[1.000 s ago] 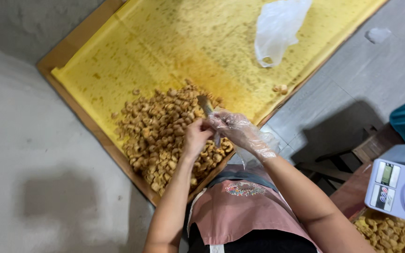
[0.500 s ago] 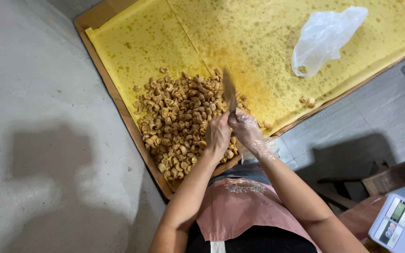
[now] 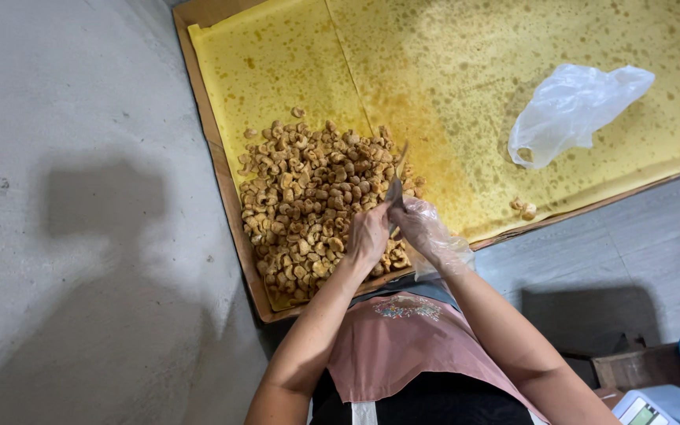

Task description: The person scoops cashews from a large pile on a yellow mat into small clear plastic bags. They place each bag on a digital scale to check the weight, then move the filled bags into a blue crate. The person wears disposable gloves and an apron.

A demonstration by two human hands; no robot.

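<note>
Both hands point(image 3: 393, 228) unmoved, grip closed on knife point(image 3: 396, 185)

Both forearms reach up from 6 o'clock and converge toward 12. The bare left hand point(image 3: 367, 236) is curled with fingers bent, touching the gloved right hand point(image 3: 423, 232), which is clenched.

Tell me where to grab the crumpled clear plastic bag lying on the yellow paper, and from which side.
Probably pinch the plastic bag at its raised, bunched upper right end, coming from above. It lies loose and flat-sided on the yellow paper, apart from the fried pieces, so nothing crowds it there; the lower left end looks open and floppy.
</note>
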